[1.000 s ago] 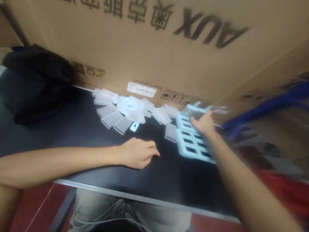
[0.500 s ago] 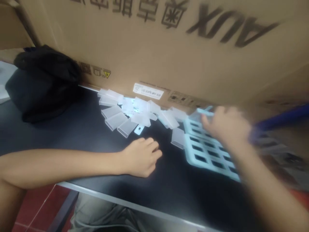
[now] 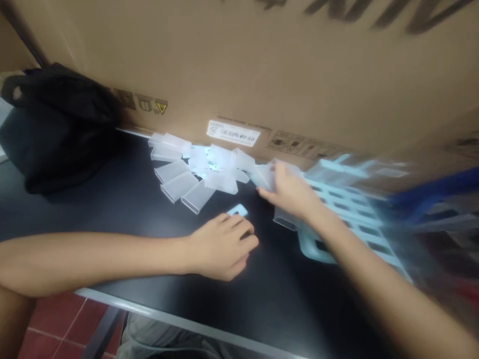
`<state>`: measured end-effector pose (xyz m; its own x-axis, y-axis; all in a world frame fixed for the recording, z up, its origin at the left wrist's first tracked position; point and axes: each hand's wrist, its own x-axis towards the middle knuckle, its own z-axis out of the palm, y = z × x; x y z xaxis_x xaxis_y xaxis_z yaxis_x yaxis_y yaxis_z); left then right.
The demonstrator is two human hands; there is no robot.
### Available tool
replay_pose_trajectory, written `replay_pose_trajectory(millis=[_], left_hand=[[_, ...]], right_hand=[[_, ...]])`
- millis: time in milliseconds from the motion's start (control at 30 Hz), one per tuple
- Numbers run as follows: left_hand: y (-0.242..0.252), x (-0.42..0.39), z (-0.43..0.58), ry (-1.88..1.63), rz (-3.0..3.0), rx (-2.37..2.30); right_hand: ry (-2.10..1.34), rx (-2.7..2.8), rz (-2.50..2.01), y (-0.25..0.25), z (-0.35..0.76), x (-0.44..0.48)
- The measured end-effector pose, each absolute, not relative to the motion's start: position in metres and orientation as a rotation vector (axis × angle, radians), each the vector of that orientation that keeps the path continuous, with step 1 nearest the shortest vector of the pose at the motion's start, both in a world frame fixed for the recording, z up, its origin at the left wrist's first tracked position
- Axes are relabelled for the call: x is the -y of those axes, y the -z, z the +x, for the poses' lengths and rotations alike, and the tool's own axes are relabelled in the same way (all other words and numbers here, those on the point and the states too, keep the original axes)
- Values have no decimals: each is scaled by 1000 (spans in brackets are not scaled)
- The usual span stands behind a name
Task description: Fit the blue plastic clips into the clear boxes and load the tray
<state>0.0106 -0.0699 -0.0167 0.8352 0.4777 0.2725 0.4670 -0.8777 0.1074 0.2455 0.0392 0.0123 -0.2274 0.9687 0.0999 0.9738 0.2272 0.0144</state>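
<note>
My left hand (image 3: 224, 249) rests on the black table with its fingers curled. A small light-blue plate (image 3: 239, 209) with a dark slot sticks out past those fingers, seemingly pinched by them. My right hand (image 3: 294, 192) closes its thumb and fingers on a frosted clear plastic sleeve (image 3: 263, 176) at the right end of the pile. Several more flat, open-ended sleeves (image 3: 175, 182) fan out to the left, with light-blue pieces among them. Partly under my right forearm lies a light-blue tray (image 3: 355, 214) with rectangular openings, blurred by motion.
A large cardboard box (image 3: 224, 75) stands along the table's back edge. On the left sits a black cloth bag (image 3: 63, 129). A blue bar (image 3: 437, 187) juts in at the right. The table's metal edge (image 3: 168, 319) runs across the front.
My right hand has come left from above the tray to the clear sleeve. The small light-blue plate has shifted right and now sits at my left fingers.
</note>
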Motion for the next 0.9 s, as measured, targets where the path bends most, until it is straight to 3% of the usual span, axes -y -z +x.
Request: replay_pose_trajectory(millis=[167, 500, 900], left_hand=[[16, 67, 11, -462, 2981, -478], [10, 64, 11, -404, 2880, -908], [11, 59, 7, -409, 2775, -728]], right_hand=[[-7, 2447, -1694, -30, 262, -48], [36, 2734, -1869, -140, 237, -3], [124, 2520, -1767, -118, 226, -22]])
